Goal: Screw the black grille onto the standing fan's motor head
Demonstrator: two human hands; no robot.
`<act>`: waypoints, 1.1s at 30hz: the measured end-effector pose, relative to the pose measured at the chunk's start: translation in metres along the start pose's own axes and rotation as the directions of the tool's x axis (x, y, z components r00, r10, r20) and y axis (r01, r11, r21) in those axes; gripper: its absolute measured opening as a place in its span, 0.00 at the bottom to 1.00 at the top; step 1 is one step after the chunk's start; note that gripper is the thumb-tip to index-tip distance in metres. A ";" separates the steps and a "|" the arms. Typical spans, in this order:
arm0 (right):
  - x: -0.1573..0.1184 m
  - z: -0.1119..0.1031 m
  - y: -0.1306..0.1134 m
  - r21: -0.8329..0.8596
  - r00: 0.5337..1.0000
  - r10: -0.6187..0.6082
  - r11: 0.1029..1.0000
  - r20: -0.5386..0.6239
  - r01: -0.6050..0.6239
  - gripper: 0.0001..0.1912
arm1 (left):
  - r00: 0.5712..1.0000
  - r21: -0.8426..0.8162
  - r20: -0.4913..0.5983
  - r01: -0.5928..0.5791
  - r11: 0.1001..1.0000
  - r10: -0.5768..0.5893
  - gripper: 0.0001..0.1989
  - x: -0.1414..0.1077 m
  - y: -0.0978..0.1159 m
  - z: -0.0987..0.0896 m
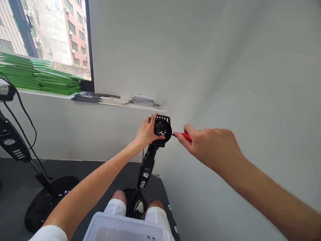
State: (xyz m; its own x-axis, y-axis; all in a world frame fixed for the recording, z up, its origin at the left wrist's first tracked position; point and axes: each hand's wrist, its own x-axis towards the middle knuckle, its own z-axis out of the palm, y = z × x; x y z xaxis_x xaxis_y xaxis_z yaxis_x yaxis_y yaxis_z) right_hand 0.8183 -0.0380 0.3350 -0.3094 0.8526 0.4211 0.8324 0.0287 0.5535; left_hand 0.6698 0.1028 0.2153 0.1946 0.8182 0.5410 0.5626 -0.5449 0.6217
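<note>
Left hand (146, 133) clasping black round plastic fan motor housing (162, 129) atop its stand | right hand (212, 147) pinching red-handled screwdriver (185, 136) (shaft horizontal), tip pointing left at housing's rim, just right of it.

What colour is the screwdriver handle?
Red: the red-handled screwdriver in the right hand, head view.

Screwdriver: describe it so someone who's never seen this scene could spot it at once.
Start at the black fan stand rising between the person's knees by the white wall; the left hand steadies the round black motor head on top. Just right of that head, the right hand pinches the screwdriver, its dark tip reaching toward the head. Its red handle is the only red thing nearby.
</note>
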 end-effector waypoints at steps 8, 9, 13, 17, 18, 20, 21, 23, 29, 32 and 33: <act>0.000 0.011 0.006 -0.040 0.996 0.003 0.999 -0.091 -0.007 0.28 | 0.997 0.049 0.051 -0.065 0.997 0.062 0.56 0.009 -0.002 -0.006; 0.000 0.011 0.007 -0.044 0.994 0.019 0.999 -0.104 -0.023 0.28 | 0.995 0.054 0.061 -0.082 0.995 0.079 0.56 0.010 -0.003 -0.006; 0.000 0.015 0.013 0.177 0.997 -0.055 0.982 -0.045 0.063 0.14 | 0.993 0.045 0.069 -0.094 0.995 0.091 0.56 0.016 -0.008 -0.007; -0.001 0.019 0.014 0.162 0.985 -0.138 0.975 -0.102 0.154 0.17 | 0.989 -0.091 0.068 -0.126 0.988 0.132 0.56 0.020 -0.013 -0.004; -0.002 0.020 0.013 0.091 0.985 -0.109 0.988 -0.137 0.122 0.21 | 0.987 -0.124 0.075 -0.133 0.983 0.143 0.56 0.020 -0.014 -0.003; -0.002 0.019 0.012 -0.001 0.982 -0.034 0.999 -0.183 0.034 0.27 | 0.985 -0.147 0.090 -0.133 0.980 0.147 0.56 0.020 -0.015 -0.002; -0.002 0.019 0.011 0.007 0.983 -0.010 1.000 -0.184 0.012 0.26 | 0.986 -0.138 0.092 -0.128 0.982 0.141 0.56 0.020 -0.016 -0.002; -0.001 0.018 0.012 0.142 0.992 -0.032 0.989 -0.122 0.049 0.17 | 0.988 -0.108 0.091 -0.115 0.988 0.125 0.56 0.019 -0.016 -0.002; 0.003 0.013 0.012 0.108 0.998 -0.057 0.992 -0.042 0.061 0.25 | 0.990 -0.071 0.087 -0.105 0.992 0.111 0.57 0.018 -0.015 -0.005; 0.002 0.011 0.009 0.069 0.998 -0.011 0.997 -0.063 0.016 0.26 | 0.987 -0.047 0.104 -0.115 0.992 0.119 0.57 0.019 -0.013 -0.007; 0.002 0.011 0.008 0.121 0.998 -0.049 0.991 -0.048 0.055 0.22 | 0.987 -0.037 0.112 -0.115 0.993 0.118 0.57 0.020 -0.013 -0.007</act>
State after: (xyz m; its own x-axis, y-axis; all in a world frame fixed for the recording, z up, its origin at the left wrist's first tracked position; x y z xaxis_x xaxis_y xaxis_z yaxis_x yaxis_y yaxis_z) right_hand 0.8296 -0.0304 0.3325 -0.3717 0.8244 0.4269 0.8636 0.1384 0.4848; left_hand 0.6606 0.1245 0.2224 0.3483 0.7634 0.5440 0.5064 -0.6416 0.5761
